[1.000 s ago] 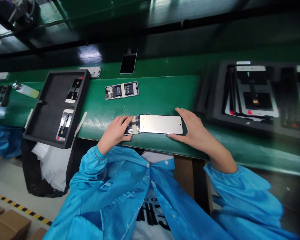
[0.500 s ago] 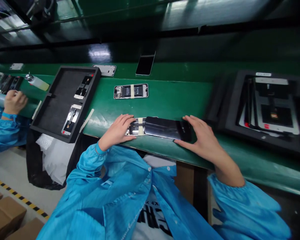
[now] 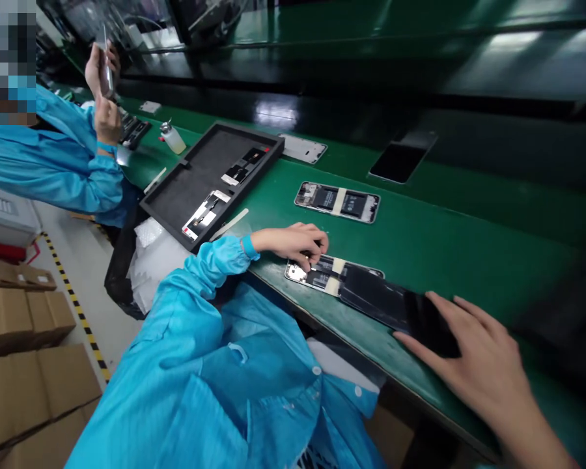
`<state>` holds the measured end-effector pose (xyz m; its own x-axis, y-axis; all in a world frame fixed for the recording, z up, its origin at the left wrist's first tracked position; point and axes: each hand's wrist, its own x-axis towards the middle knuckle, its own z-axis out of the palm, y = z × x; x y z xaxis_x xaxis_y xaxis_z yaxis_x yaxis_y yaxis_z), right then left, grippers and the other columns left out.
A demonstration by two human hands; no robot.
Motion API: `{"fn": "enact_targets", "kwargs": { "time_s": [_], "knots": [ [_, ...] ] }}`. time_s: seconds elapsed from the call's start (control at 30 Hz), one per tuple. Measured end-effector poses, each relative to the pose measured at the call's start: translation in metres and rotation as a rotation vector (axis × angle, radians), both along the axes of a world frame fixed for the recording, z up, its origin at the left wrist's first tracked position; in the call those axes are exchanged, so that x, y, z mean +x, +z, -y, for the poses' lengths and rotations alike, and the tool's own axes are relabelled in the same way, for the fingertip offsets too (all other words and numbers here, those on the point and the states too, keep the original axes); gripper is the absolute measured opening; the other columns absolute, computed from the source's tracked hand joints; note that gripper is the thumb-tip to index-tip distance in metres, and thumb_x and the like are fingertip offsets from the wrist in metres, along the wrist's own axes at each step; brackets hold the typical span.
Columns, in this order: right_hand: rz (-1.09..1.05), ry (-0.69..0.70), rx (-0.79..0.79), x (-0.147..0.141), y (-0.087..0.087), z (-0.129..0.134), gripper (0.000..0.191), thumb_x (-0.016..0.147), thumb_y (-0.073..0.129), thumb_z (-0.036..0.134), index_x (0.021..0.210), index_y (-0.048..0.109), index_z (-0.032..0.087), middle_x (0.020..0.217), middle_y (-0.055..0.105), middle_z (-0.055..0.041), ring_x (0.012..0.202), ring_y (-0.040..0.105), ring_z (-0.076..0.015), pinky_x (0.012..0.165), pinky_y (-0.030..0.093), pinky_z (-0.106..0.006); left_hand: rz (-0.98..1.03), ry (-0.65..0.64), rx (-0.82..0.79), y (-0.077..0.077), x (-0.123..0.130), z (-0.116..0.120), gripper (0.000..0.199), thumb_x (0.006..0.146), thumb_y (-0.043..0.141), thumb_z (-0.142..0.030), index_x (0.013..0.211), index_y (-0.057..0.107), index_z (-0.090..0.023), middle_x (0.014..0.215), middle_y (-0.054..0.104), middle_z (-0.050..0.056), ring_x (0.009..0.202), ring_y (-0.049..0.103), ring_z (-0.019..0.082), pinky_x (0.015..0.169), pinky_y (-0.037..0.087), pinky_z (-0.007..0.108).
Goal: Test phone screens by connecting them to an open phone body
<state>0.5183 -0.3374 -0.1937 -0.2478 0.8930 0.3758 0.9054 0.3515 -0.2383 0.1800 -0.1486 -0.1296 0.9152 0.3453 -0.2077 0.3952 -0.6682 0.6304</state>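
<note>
An opened phone frame point(image 3: 295, 271) lies on the green bench near its front edge, with a pale tape strip across it. A dark screen panel point(image 3: 376, 301) extends from the frame toward the right. My left hand point(image 3: 297, 243) rests over the frame's left part, its fingers curled down onto the inner parts; what the fingertips pinch is too small to make out. My right hand point(image 3: 478, 345) is spread around the panel's right end, thumb at the near side and fingers at the far side. Behind lies a second opened phone point(image 3: 359, 204) with a taped battery.
A black foam tray point(image 3: 176, 202) with screen parts lies left, a pale back frame point(image 3: 305, 148) beside it. A dark-screened phone point(image 3: 403, 159) lies at the back. A bottle point(image 3: 172, 138) stands far left, near a person in blue holding a phone point(image 3: 106, 71).
The view has swung left. My left hand has shifted from the frame's left edge onto its inner parts, fingers now curled. The person at left has raised their hands with a phone.
</note>
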Motion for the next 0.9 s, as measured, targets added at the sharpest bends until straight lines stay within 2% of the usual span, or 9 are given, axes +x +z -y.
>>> {"fn": "enact_targets", "kwargs": {
  "time_s": [0.2,0.23,0.3,0.37,0.43,0.57,0.67,0.8,0.9],
  "knots": [
    [-0.147,-0.040,-0.027,-0.002,0.001,0.002,0.081,0.093,0.051,0.078,0.165,0.036,0.044,0.121,0.073,-0.0172,0.112,0.070,-0.0470,0.090,0.062,-0.067,-0.119,-0.120,-0.118,0.009,0.019,-0.026,0.018,0.072,0.089,-0.035,0.079,0.078,-0.022,0.129,0.067,0.007,0.127,0.052,0.035,0.115,0.034,0.049],
    [-0.192,-0.080,-0.057,-0.003,0.000,0.005,0.081,0.090,0.055,0.079,0.162,0.041,0.045,0.124,0.074,-0.0157,0.116,0.070,-0.0463,0.094,0.061,-0.067,-0.103,-0.107,-0.136,0.013,0.018,-0.027,0.025,0.069,0.091,-0.033,0.090,0.080,-0.023,0.132,0.066,0.008,0.130,0.052,0.035,0.117,0.036,0.049],
    [-0.348,-0.201,-0.132,-0.005,-0.001,0.011,0.084,0.081,0.070,0.078,0.157,0.051,0.046,0.128,0.074,-0.0116,0.122,0.069,-0.0446,0.107,0.057,-0.065,0.024,-0.043,-0.177,0.021,0.013,-0.018,0.063,0.066,0.096,-0.038,0.124,0.076,-0.025,0.145,0.060,0.009,0.139,0.051,0.037,0.121,0.037,0.049],
    [-0.610,-0.327,-0.201,-0.012,-0.001,0.018,0.092,0.071,0.083,0.071,0.154,0.055,0.044,0.131,0.074,-0.0090,0.128,0.067,-0.0434,0.119,0.048,-0.064,0.274,0.078,-0.210,0.027,0.007,0.006,0.096,0.070,0.094,-0.054,0.154,0.055,-0.028,0.160,0.047,0.009,0.152,0.042,0.038,0.128,0.034,0.049],
    [-0.918,-0.365,-0.252,-0.028,0.001,0.024,0.095,0.067,0.090,0.064,0.153,0.057,0.039,0.131,0.075,-0.0098,0.128,0.068,-0.0420,0.120,0.046,-0.063,0.545,0.221,-0.222,0.025,0.005,0.040,0.101,0.082,0.081,-0.068,0.165,0.038,-0.032,0.171,0.034,0.009,0.160,0.031,0.037,0.132,0.028,0.052],
    [-1.271,-0.105,-0.301,-0.095,0.013,0.025,0.093,0.071,0.093,0.060,0.151,0.058,0.029,0.139,0.071,-0.0146,0.129,0.069,-0.0356,0.116,0.053,-0.051,0.792,0.338,-0.335,0.010,0.017,0.113,0.124,0.080,0.078,-0.077,0.172,0.003,-0.040,0.182,0.003,0.008,0.166,0.016,0.040,0.134,0.023,0.059],
    [-1.253,0.074,-0.314,-0.155,0.020,0.017,0.086,0.080,0.087,0.064,0.151,0.057,0.027,0.145,0.067,-0.0159,0.130,0.068,-0.0341,0.112,0.057,-0.048,0.835,0.471,-0.437,0.001,0.025,0.143,0.131,0.081,0.074,-0.081,0.171,-0.010,-0.036,0.180,0.009,0.014,0.162,0.029,0.040,0.129,0.035,0.057],
    [-1.040,0.260,-0.377,-0.194,0.027,0.009,0.082,0.092,0.063,0.077,0.158,0.052,0.029,0.155,0.060,-0.0148,0.140,0.061,-0.0374,0.114,0.055,-0.055,0.776,0.689,-0.418,0.008,-0.010,0.140,0.109,0.092,0.055,-0.083,0.173,0.007,-0.027,0.163,0.044,0.020,0.132,0.061,0.034,0.110,0.054,0.048],
    [-0.734,0.366,-0.374,-0.174,0.039,0.011,0.069,0.096,0.066,0.066,0.159,0.050,0.044,0.164,0.051,-0.0078,0.146,0.054,-0.0406,0.115,0.052,-0.065,0.621,0.900,-0.119,0.027,-0.072,0.118,0.101,0.096,0.045,-0.083,0.172,0.013,-0.026,0.153,0.052,0.019,0.118,0.065,0.030,0.102,0.057,0.045]
  ]
}}
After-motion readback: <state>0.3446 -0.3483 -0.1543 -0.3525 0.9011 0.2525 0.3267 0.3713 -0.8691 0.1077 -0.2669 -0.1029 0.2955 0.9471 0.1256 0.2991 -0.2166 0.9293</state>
